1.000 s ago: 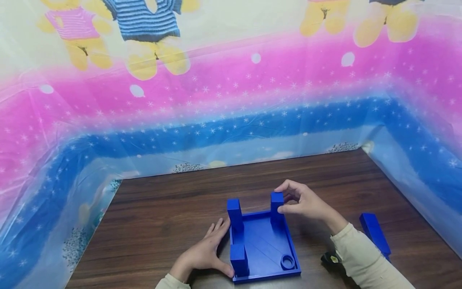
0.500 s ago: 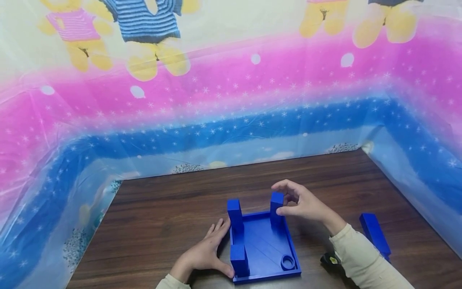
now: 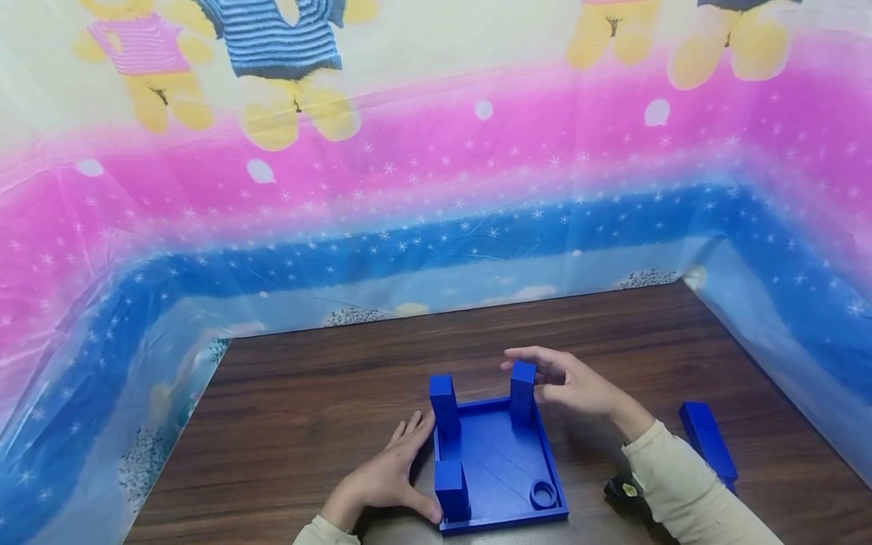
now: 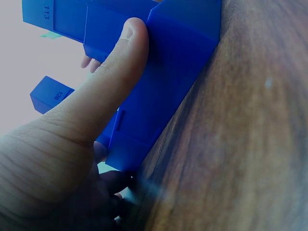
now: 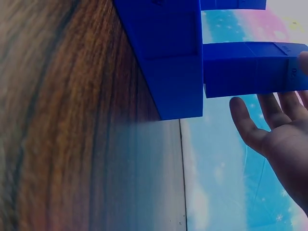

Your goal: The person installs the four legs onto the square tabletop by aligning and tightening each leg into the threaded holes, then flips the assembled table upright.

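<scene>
A shallow blue tray [image 3: 500, 454] with a raised rim lies on the table. Square blue posts stand upright in three of its corners: far left [image 3: 443, 401], near left [image 3: 450, 484] and far right [image 3: 522, 386]. In the near right corner sits a round blue ring [image 3: 543, 494]. My left hand [image 3: 390, 477] rests along the tray's left side, fingers spread, thumb at the near corner; the left wrist view shows that thumb [image 4: 120, 62] against the blue side wall. Around the top of the far right post my right hand [image 3: 586, 386] is loosely spread, its fingers extended past the post.
To the right, beside the right sleeve [image 3: 695, 484], lies a long blue block [image 3: 708, 439]. A small black item [image 3: 621, 488] is partly hidden by that sleeve. Patterned cloth [image 3: 409, 257] hangs behind the brown wooden table [image 3: 293, 409].
My right thumb and fingers have loosened from the far right post; the fingers have straightened and the thumb has drawn back to its right. The post stays upright. My left hand has not moved.
</scene>
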